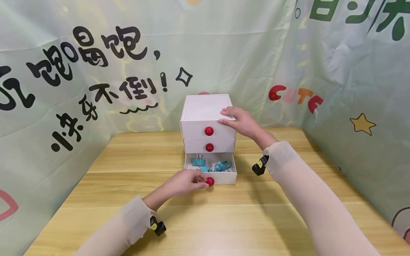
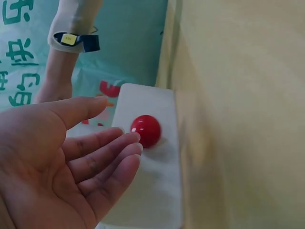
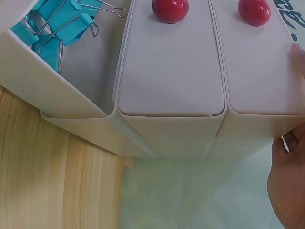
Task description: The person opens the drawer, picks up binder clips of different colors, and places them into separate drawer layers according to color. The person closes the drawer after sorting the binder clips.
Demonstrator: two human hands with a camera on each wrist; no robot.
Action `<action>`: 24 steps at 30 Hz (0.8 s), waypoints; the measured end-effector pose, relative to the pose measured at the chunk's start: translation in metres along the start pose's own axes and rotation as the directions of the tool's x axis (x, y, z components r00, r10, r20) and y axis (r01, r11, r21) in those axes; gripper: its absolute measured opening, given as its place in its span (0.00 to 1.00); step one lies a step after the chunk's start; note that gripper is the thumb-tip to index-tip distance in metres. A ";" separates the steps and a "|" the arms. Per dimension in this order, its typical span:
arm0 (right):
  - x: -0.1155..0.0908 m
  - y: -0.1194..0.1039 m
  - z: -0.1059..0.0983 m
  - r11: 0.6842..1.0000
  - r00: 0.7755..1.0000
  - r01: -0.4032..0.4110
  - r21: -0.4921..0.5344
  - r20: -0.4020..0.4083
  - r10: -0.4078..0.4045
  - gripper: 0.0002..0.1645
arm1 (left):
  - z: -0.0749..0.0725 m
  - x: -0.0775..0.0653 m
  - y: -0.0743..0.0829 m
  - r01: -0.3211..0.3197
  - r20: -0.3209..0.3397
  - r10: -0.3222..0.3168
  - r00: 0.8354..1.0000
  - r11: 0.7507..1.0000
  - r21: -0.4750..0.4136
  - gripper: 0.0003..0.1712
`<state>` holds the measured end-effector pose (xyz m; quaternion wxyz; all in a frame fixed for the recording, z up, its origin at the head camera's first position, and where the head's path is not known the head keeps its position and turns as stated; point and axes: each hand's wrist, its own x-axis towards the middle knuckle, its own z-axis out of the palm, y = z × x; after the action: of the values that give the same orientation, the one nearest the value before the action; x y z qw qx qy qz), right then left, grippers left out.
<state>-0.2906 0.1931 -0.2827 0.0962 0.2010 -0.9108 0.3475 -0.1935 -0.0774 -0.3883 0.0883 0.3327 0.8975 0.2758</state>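
A white cabinet with three stacked drawers (image 1: pixel 205 106) stands on the table, each drawer front bearing a round red knob. The bottom drawer (image 1: pixel 224 178) is pulled out and holds several teal binder clips (image 3: pixel 62 21). My left hand (image 1: pixel 187 182) is at that drawer's knob (image 2: pixel 146 131), palm turned toward it, fingers loosely bent and fingertips right at the knob; the thumb stays apart from it. On the cabinet's top right front corner rests my right hand (image 1: pixel 241 121), fingers extended over the top. The middle knob (image 1: pixel 209 147) and top knob (image 1: pixel 209 131) sit on closed drawers.
The wooden table (image 1: pixel 128 177) extends around the cabinet. Behind and at both sides hangs a pale green cloth (image 1: pixel 224 53) with printed lettering. Each sleeve carries a small black wrist camera, the right one (image 1: pixel 260 165) beside the cabinet.
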 end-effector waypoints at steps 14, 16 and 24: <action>0.003 0.000 0.000 0.999 1.000 0.023 0.031 -0.004 -0.023 0.35 | 0.021 -0.001 -0.017 0.114 0.071 -0.094 0.993 0.919 -0.377 0.12; 0.003 0.001 0.000 0.999 1.000 0.019 0.026 -0.005 -0.019 0.35 | 0.024 -0.001 -0.020 0.139 0.088 -0.111 0.990 0.887 -0.441 0.13; 0.003 0.004 0.001 1.000 1.000 0.000 0.010 -0.003 0.000 0.37 | 0.042 0.005 -0.027 0.262 0.175 -0.199 0.964 0.620 -0.740 0.21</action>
<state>-0.2952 0.1946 -0.2846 0.0967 0.2007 -0.9090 0.3524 -0.1979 -0.0726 -0.4375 0.2873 0.1578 0.7314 0.5981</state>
